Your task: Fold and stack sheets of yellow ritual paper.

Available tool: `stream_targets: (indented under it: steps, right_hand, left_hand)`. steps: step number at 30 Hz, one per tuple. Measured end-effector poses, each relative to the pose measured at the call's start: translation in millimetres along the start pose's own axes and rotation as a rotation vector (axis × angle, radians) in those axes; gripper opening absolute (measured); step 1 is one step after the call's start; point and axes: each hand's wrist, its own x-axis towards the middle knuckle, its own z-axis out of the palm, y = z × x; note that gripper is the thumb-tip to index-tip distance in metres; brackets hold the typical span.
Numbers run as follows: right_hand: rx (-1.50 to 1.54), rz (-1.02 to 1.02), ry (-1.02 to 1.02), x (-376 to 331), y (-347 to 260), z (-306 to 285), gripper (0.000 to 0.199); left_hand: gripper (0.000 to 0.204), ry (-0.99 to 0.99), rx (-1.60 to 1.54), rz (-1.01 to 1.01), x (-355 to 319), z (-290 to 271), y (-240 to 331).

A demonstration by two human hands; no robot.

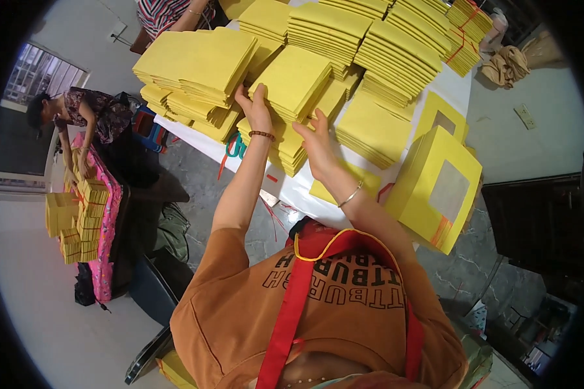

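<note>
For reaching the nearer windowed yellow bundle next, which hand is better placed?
Probably the right hand: it is closer to the windowed yellow bundle, on the same side. The left hand is farther off, at the side of a yellow stack.

Yellow paper stacks crowd this white worktop! Windowed yellow packet at the right edge; teal loops, possibly scissor handles, at left.
</note>
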Motion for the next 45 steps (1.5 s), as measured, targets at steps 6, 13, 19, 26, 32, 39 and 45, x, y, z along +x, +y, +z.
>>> stream_targets:
  steps: [6, 13, 19, 26, 32, 39, 45]
  right_hand:
    - [0.112, -0.01, -0.223, -69, -32, -43, 0.064]
    - [0.095, -0.319, -0.174, -151, -88, -156, 0.036]
    - [-0.309, -0.508, 0.34, -177, -104, -290, 0.033]
    - [-0.421, -0.508, 0.418, -166, -52, -346, 0.046]
    - [-0.023, -0.475, 0.299, -161, -24, -312, 0.057]
    - [-0.167, -0.643, 0.278, -165, -26, -330, 0.045]
    - [-0.82, -0.735, 0.305, -169, -26, -333, 0.027]
  left_hand:
    - [0.058, 0.079, 0.099, 0.12, -68, 13, 36]
    - [0.026, -0.41, 0.063, 0.097, -178, 21, 48]
    - [0.02, -0.76, 0.094, 0.083, -245, 60, 45]
    - [0.046, -0.96, 0.243, 0.008, -272, 94, 43]
    - [0.058, -0.952, -0.139, -0.548, -286, 97, 29]
    - [0.051, -1.01, 0.206, 0.038, -263, 87, 38]
    - [0.043, -1.426, 0.652, 1.096, -259, 96, 81]
